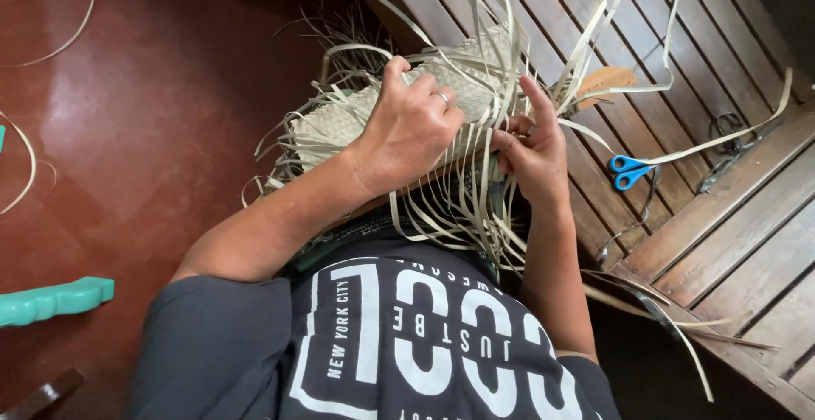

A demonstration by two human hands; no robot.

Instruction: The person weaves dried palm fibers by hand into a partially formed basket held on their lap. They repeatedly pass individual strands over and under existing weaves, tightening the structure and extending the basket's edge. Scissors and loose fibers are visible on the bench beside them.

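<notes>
Against the person's lap, the half-woven palm-leaf mat (424,102) was held up off the slatted wooden bench (722,233), likely so its loose strips (458,208) could hang free for plaiting. Left hand (412,127) lay over its top, grip clamped on the woven edge to steady it. Right hand (531,148), just beside that grip, had its fingers pinched together on a few strips, forefinger raised. Pale, tightly checked weave ended in long, unruly fringes. Blue-handled scissors (628,171) lay beyond the right grip.
</notes>
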